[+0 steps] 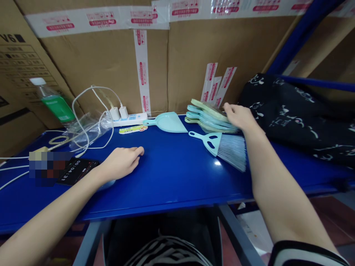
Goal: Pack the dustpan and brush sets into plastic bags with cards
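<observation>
My left hand [124, 162] rests over the blue table with its fingers curled in and nothing visible in them. At the back right, my right hand [240, 116] grips the far end of a pale green dustpan [206, 107], which tilts on top of a stack. Under it lie several light blue and green dustpans [212, 121], seemingly in clear plastic. Just in front of the stack, a light blue hand brush [222, 145] lies flat with its bristles toward my right forearm. A separate light blue dustpan [170, 122] lies left of the stack.
A white power strip [133, 119] with chargers and looping cables stands along the cardboard wall. Nearby are a yellow label [132, 129], a green-labelled bottle [57, 105], crumpled plastic [88, 129] and a phone timer [74, 170]. Black patterned fabric [294, 114] fills the right side.
</observation>
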Motion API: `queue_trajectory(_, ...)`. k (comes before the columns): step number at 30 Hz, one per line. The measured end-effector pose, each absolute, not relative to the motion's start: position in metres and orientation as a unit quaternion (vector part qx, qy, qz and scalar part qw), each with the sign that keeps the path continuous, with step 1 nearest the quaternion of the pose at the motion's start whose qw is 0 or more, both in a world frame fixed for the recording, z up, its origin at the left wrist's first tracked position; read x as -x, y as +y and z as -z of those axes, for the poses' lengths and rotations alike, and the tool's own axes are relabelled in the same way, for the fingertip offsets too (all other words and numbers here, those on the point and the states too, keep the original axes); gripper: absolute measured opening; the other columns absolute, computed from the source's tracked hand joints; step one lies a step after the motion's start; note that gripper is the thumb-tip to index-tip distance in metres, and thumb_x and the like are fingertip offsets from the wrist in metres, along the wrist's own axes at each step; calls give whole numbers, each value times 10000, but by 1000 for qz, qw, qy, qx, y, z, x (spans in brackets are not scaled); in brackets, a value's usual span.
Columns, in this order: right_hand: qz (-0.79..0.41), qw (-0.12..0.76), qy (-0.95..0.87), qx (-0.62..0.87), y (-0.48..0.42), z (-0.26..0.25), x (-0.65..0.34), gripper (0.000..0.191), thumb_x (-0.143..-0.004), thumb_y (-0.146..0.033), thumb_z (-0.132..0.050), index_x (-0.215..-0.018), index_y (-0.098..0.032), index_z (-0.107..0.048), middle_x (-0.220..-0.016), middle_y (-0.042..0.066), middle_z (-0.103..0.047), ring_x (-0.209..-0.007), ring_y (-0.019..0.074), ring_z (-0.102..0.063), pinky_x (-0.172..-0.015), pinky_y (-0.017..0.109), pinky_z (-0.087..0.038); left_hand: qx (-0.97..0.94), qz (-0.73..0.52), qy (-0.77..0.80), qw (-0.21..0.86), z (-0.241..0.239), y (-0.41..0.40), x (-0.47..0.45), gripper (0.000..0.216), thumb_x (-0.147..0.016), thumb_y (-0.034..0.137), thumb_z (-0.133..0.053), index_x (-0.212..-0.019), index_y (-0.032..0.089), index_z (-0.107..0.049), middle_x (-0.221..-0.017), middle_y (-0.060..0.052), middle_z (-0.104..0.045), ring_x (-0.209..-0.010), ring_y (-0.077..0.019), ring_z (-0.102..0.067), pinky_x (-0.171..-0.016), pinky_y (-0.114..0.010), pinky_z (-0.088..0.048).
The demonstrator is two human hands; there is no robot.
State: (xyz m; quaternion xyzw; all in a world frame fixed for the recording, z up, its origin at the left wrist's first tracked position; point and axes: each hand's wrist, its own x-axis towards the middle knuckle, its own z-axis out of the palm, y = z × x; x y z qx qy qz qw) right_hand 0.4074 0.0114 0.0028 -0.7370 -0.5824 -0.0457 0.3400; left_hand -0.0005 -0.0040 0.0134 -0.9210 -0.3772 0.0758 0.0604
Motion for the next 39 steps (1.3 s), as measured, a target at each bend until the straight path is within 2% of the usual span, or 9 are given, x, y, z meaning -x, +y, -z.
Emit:
queue_trajectory(2, 61, 325, -599, 729, 13, -7, -389, 459, -931, -482, -336, -858, -207, -696, -948, 143, -731, -1058, 358, -623, -931, 498, -434, 921, -77, -378, 60, -14, -5, 0, 256, -897, 223, -269, -975, 216, -512, -1046, -59, -714, -823, -235, -692, -683, -347, -508)
queue_trajectory(6, 63, 306, -671, 672, 14, -8, -364, 449, -881, -500, -456, -1100, -175, -676, -1137, 164, -683, -1134, 388, -568, -972, 544, -395, 920, -75, -378, 68, -13, -5, 0, 246, -897, 214, -286, -972, 223, -520, -1028, -47, -719, -799, -222, -691, -649, -317, -495)
queue_trajectory(10, 74, 298, -670, 676, 16, -2, -362, 519, -898, -482, -419, -1217, -123, -617, -1183, 194, -652, -1152, 391, -549, -998, 560, -370, 919, -80, -380, 72, -12, -5, 0, 239, -897, 190, -312, -995, 221, -527, -1032, -46, -717, -797, -218, -691, -646, -306, -491)
queue_trajectory(13, 104, 271, -664, 689, 17, 0, -361, 536, -914, -455, -373, -1277, -115, -572, -1206, 181, -650, -1140, 381, -561, -971, 549, -398, 917, -81, -384, 66, -12, -6, 0, 233, -905, 183, -317, -1003, 218, -526, -1053, -42, -713, -821, -222, -694, -663, -313, -494)
queue_trajectory(20, 156, 196, -659, 709, 17, -1, -355, 551, -915, -409, -325, -1280, -75, -568, -1175, 201, -668, -1070, 372, -604, -897, 507, -459, 912, -95, -394, 68, -11, -5, -1, 221, -910, 178, -328, -1011, 211, -521, -1061, -38, -711, -834, -244, -696, -664, -340, -493)
queue_trajectory(27, 158, 172, -681, 694, 16, -1, -359, 610, -907, -463, -322, -1350, -83, -500, -1225, 192, -642, -1108, 383, -578, -939, 519, -435, 915, -89, -387, 75, -11, -5, 0, 222, -911, 183, -324, -999, 206, -527, -1032, -41, -716, -811, -229, -696, -648, -323, -486)
queue_trajectory(34, 125, 177, -688, 692, 7, -8, -348, 670, -905, -512, -314, -1454, -131, -364, -1357, 206, -519, -1196, 416, -506, -977, 563, -405, 915, -90, -385, 79, -11, -6, -1, 223, -911, 173, -328, -1005, 200, -529, -1030, -43, -717, -807, -231, -697, -642, -324, -487)
queue_trajectory(39, 99, 167, -702, 686, 0, -15, -342, 726, -848, -491, -461, -1466, -146, -305, -1440, 207, -394, -1283, 411, -423, -1024, 546, -381, 916, -88, -383, 80, -12, -6, -1, 218, -911, 179, -324, -990, 200, -526, -1014, -42, -718, -787, -224, -695, -630, -314, -480)
